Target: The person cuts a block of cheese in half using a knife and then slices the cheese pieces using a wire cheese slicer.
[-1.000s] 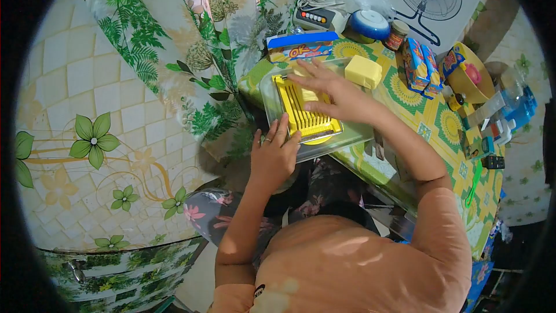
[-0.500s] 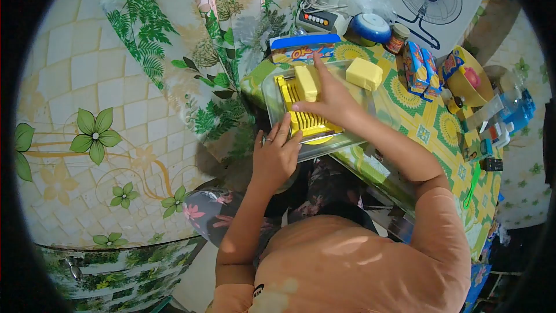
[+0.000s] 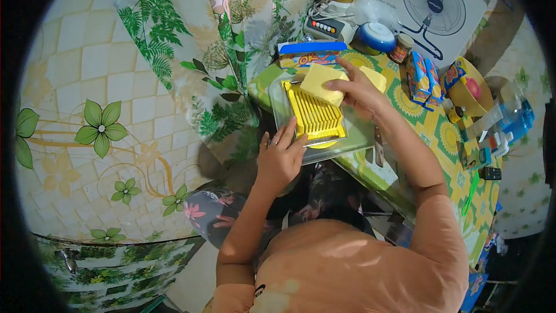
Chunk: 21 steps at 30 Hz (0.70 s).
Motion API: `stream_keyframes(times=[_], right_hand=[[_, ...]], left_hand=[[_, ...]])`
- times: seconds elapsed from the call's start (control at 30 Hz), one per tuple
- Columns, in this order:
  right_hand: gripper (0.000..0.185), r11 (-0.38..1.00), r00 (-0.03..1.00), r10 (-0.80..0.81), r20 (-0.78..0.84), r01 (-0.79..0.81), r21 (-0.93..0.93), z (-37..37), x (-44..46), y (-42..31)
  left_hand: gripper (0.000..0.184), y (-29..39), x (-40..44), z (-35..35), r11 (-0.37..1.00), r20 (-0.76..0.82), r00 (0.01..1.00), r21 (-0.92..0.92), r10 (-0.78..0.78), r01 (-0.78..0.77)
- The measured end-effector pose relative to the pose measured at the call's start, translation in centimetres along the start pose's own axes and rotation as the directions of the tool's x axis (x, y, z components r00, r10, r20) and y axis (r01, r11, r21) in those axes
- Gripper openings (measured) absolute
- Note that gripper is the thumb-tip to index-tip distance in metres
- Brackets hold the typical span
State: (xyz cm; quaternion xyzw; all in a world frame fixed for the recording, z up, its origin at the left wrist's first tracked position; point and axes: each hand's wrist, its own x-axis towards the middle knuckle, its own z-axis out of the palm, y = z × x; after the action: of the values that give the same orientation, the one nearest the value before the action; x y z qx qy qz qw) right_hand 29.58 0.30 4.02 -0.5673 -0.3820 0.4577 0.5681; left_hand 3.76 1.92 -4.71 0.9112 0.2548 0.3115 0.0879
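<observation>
A pale yellow block, butter or cheese, is held by my right hand over the far end of a yellow slicer; its thumb lies on the near face. The slicer has a row of parallel slots and rests on a clear tray. My left hand lies at the slicer's near-left edge, its fingers stretched out and touching the frame. Behind my right hand, partly hidden, sits a second yellow block.
Right of the tray lies a knife. A blue-and-orange box stands behind the tray, near a blender base and a blue bowl. Blue packets, a tan tub and bottles stand farther right.
My right hand has lifted and tilted the block off the slicer, moving slightly right. More slots are uncovered, and the knife now shows. The left hand remains at the slicer's edge.
</observation>
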Motion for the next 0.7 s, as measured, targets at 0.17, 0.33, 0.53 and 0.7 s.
stream_keyframes(times=[0.17,0.33,0.53,0.7], right_hand=[[0.090,0.962,0.992,-0.052,0.113,0.020,0.273,-1.2,-1.2,-2.5],[0.083,0.953,0.967,-0.171,0.187,0.115,0.279,-3.0,-1.8,-3.5],[0.090,0.917,0.916,-0.308,0.258,0.213,0.338,-3.7,-4.1,-6.2],[0.096,0.942,0.854,-0.313,0.416,0.223,0.250,-3.7,-5.5,-7.1]], left_hand=[[0.028,0.5,0.4,-0.6,0.988,-0.070,0.993,0.129,0.090,-0.081],[0.025,0.8,1.8,-1.8,0.983,-0.121,0.984,0.146,0.130,-0.112],[0.020,-0.1,6.0,-4.3,0.987,-0.164,0.975,0.077,0.149,-0.138],[0.018,-2.5,10.8,-5.6,0.969,-0.190,0.977,-0.206,0.099,-0.138]])
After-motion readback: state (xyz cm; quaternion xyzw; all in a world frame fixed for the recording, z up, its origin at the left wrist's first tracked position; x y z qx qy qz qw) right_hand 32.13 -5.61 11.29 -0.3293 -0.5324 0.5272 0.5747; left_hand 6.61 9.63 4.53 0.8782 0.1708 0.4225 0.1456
